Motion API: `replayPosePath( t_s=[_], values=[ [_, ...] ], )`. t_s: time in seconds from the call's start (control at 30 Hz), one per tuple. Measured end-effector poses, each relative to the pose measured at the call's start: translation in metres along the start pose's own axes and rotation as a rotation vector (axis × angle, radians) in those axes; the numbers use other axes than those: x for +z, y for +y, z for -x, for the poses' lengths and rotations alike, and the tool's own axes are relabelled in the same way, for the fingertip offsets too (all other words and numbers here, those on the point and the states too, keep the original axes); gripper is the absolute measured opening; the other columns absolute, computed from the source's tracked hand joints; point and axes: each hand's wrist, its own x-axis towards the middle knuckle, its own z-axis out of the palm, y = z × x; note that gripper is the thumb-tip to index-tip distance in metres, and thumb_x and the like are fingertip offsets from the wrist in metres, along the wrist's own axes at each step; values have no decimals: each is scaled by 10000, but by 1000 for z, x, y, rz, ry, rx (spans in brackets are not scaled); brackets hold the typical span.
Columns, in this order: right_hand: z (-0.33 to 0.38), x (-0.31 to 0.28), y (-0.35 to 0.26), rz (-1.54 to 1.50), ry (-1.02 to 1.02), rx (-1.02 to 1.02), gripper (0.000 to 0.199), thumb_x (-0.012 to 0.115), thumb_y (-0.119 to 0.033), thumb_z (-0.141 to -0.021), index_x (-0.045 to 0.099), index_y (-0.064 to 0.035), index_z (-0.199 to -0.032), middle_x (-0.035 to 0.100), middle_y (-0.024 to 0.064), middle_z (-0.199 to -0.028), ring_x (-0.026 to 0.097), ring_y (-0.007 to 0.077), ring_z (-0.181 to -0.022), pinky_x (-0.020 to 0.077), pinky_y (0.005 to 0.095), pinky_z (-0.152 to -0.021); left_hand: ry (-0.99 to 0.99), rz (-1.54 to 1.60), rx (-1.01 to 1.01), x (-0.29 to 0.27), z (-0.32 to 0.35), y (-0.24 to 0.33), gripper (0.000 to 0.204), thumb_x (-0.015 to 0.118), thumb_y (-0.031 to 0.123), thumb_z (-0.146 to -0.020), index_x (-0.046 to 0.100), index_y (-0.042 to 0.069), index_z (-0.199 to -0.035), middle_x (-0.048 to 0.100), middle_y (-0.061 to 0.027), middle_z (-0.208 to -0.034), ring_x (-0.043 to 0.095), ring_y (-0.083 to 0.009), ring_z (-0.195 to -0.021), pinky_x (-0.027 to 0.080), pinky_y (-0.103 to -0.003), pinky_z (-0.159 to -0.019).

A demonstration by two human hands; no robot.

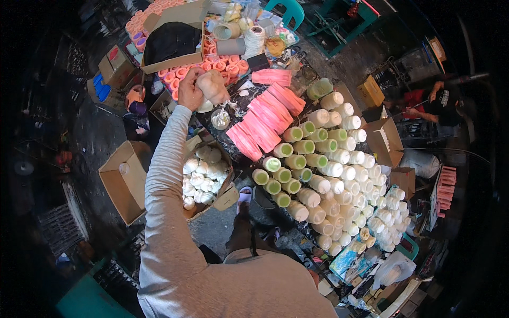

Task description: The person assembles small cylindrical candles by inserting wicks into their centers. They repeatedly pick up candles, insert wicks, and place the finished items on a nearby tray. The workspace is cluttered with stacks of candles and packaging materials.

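My left arm, in a grey sleeve, reaches to the far side of the table. My left hand (192, 91) is closed at the edge of a pale, lumpy rounded piece (213, 87). Its exact kind does not show. Just below it stands a small round container (220, 118) with whitish bits inside. Several pink ridged blocks (262, 116) lie to the right of the hand. A small skin-toned patch (315, 279) beside my right hip may be part of my right hand; its fingers are hidden.
Many white and green-topped cylindrical candles (342, 169) crowd the table's right side. A carton of white rounded pieces (204, 177) stands by my left arm, beside another open carton (123, 183). Orange cups (175, 79) surround a black-lined box (172, 43). Another person (442, 103) is at far right.
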Motion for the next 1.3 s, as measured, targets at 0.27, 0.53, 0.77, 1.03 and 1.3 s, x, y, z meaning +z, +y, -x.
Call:
replayPosePath(
  t_s=[0.27, 0.53, 0.77, 1.03, 1.3],
  values=[
    [8, 4, -19, -106, 35, 3, 195, 752, -200, -996, 762, -12, -947, 707, -11, -793, 615, 62, -728, 505, 263, -664, -480, -9, -327, -7, -40, -6, 408, 476, -36, -891, 737, 47, -1194, 755, -80, -1059, 710, -234, -1019, 546, -357, -952],
    [3, 10, -1, -132, 49, 105, 163, 733, -178, -998, 762, -31, -932, 695, -21, -777, 600, 55, -708, 496, 258, -662, -233, 426, -785, 11, -28, 30, 224, 644, -4, -892, 691, -66, -1102, 740, -155, -972, 750, -258, -790, 618, -386, -718],
    [-2, 12, 6, -177, 33, 44, 109, 758, -138, -947, 757, -34, -916, 690, -24, -773, 597, 65, -703, 482, 254, -653, -59, 867, -688, 37, 16, 104, 282, 607, 23, -1007, 610, 2, -1288, 742, -127, -1085, 760, -227, -866, 641, -362, -750],
    [-8, 4, 5, -36, 36, 7, 140, 776, -167, -913, 765, -30, -942, 699, -5, -777, 609, 77, -714, 495, 271, -658, 2, 1003, -639, 43, 29, 143, 301, 604, 35, -1025, 599, 34, -1326, 741, -114, -1118, 756, -211, -864, 639, -360, -749],
    [-9, 9, 29, -62, 32, -80, 151, 770, -179, -907, 771, -31, -942, 694, -4, -766, 597, 84, -688, 485, 285, -630, -90, 658, -758, -1, 2, 93, 321, 616, 4, -957, 632, -45, -1274, 749, -137, -1087, 756, -244, -876, 633, -377, -771]
  ],
)
